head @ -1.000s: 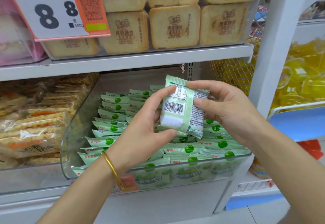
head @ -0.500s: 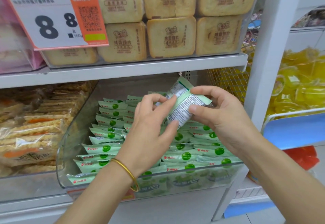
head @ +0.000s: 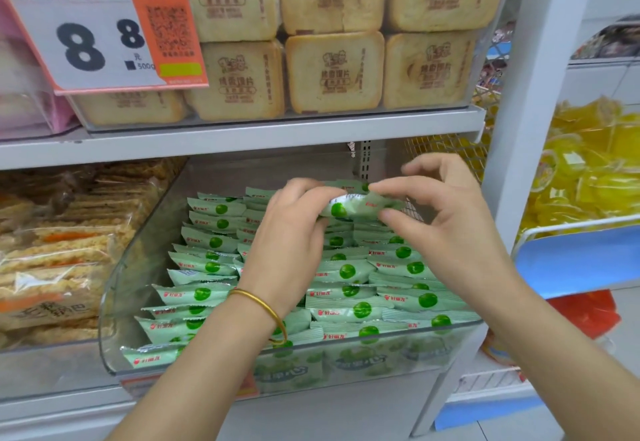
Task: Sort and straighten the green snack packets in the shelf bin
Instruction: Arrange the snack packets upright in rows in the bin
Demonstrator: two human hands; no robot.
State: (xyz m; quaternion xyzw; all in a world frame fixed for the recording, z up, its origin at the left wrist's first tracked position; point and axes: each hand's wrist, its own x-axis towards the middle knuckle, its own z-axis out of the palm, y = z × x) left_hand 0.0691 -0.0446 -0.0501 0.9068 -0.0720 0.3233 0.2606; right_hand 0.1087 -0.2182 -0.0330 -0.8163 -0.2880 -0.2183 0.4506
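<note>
1. Above the clear bin [head: 114, 302], tan biscuit blocks [head: 334, 71] are stacked on the upper shelf, and an orange price tag [head: 100, 30] marked 8.8 is hung in front of them.
2. Left of the bin, bagged rice crackers [head: 59, 257] are piled; right of it, beyond a white upright [head: 530, 129], yellow packets [head: 588, 170] are heaped.
3. The middle rows of green packets [head: 346, 305] in the bin are partly hidden by the left hand [head: 294, 243] and its wrist, on which a gold bangle [head: 263, 305] is worn.
4. One held packet [head: 349, 206] is kept over the back of the bin, above the rows. Its left end is gripped by the left hand and its right end is pinched by the right hand [head: 450, 229].
5. Its long axis is laid left to right, roughly level, with the green dot turned toward the camera; finer detail is lost to blur.
</note>
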